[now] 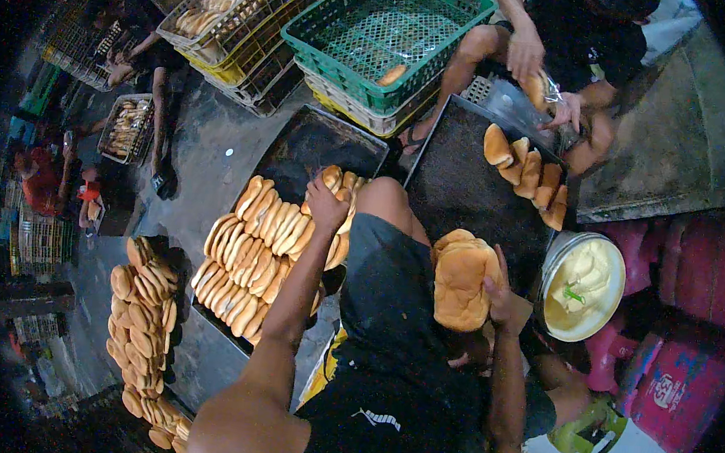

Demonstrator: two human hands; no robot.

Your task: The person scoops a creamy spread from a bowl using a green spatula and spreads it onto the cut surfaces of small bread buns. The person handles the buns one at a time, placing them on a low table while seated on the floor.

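My left hand (328,201) grips a bread roll at the upper right of many flat rolls (252,248) standing in rows on a dark metal tray (299,135). Against my right hand (502,300) rests a block of joined golden bread (463,282), held upright over my lap; the fingers lie along its right side. Right of that hand stands a white tub of pale cream (585,287) with a green-handled tool in it. Beyond the bread block, several filled-looking bread pieces (530,174) lie along the right edge of a second dark tray (453,163).
A co-worker's hands (525,56) hold a bread piece in clear plastic at the upper right. Stacked crates stand ahead, a green crate (370,96) on top. More rolls (138,331) are piled at left. Magenta plastic chairs (679,389) stand at right. Other people work at far left.
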